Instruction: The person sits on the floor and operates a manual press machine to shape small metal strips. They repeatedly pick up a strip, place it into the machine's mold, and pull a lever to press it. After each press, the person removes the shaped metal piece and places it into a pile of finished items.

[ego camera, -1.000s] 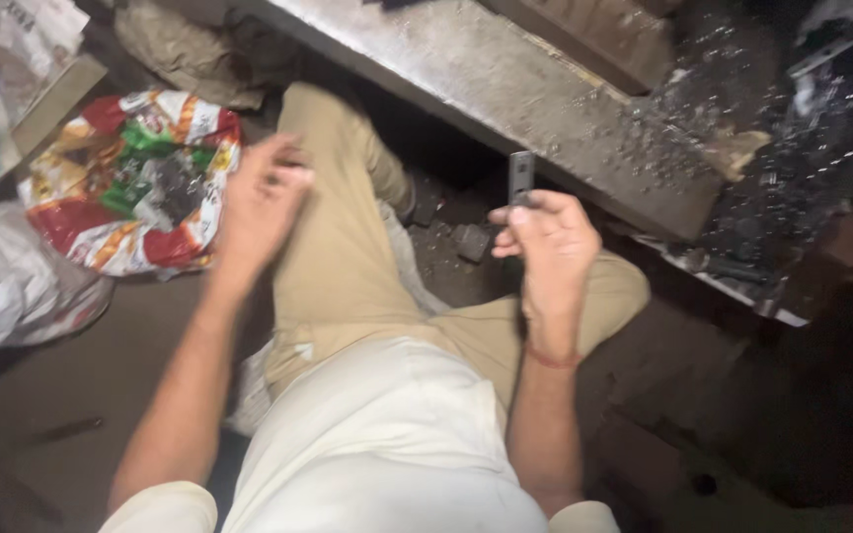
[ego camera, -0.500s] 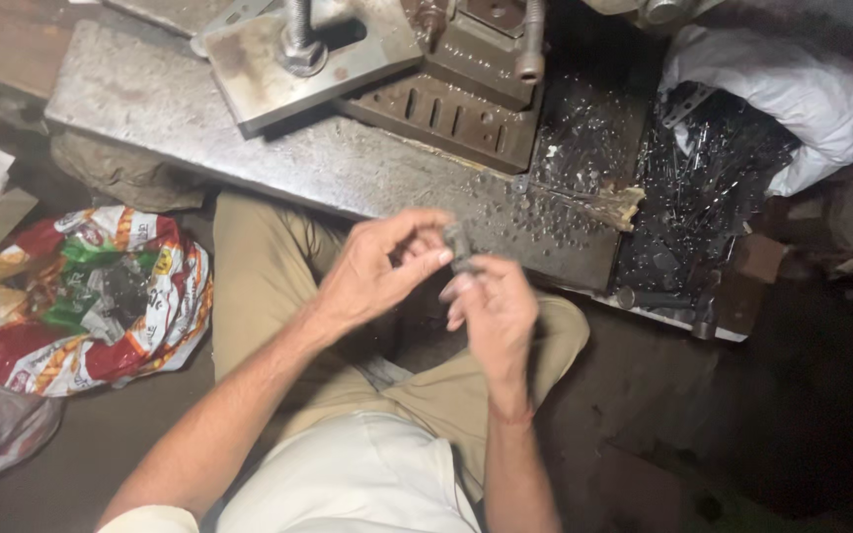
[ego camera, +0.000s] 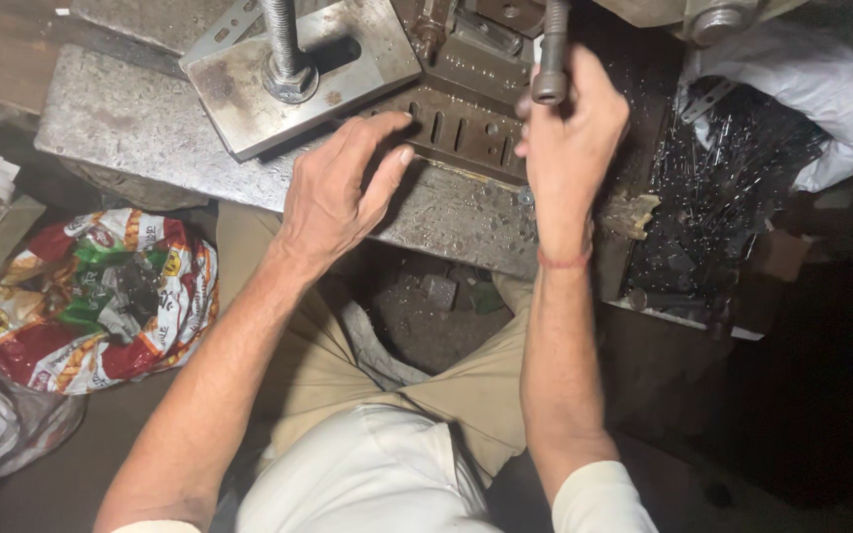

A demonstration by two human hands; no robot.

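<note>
The right hand (ego camera: 573, 138) is closed round the machine's lever (ego camera: 551, 59), while the left hand (ego camera: 343, 188) lies half open, fingertips on the slotted block (ego camera: 456, 123), holding nothing I can see. If the lever comes down now, those fingers risk being pinched. One lever, one block, one printed bag (ego camera: 91, 296)

Both arms reach forward, the left hand (ego camera: 340, 190) spread with fingers extended, the right hand (ego camera: 573, 133) curled closed.
</note>
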